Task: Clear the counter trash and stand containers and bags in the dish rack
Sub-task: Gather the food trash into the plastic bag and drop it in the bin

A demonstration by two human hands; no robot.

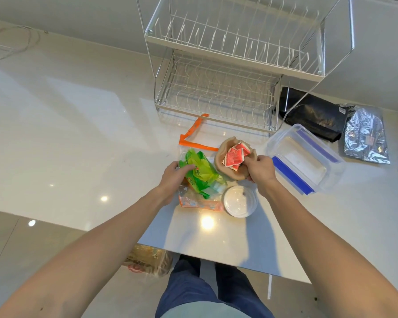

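My left hand grips a crumpled green wrapper lying on a clear bag with an orange printed edge. My right hand pinches the near rim of a tan paper bowl that holds red and white sauce packets. A round clear cup with a white lid stands just in front of the bowl. The two-tier wire dish rack stands at the back of the counter with both tiers bare. A clear zip bag with an orange seal lies flat before the rack.
A clear plastic box with blue clips lies to the right of the bowl. A black pouch and a silver foil bag lie at the far right. A brown bag sits on the floor below the counter edge. A cable lies far left.
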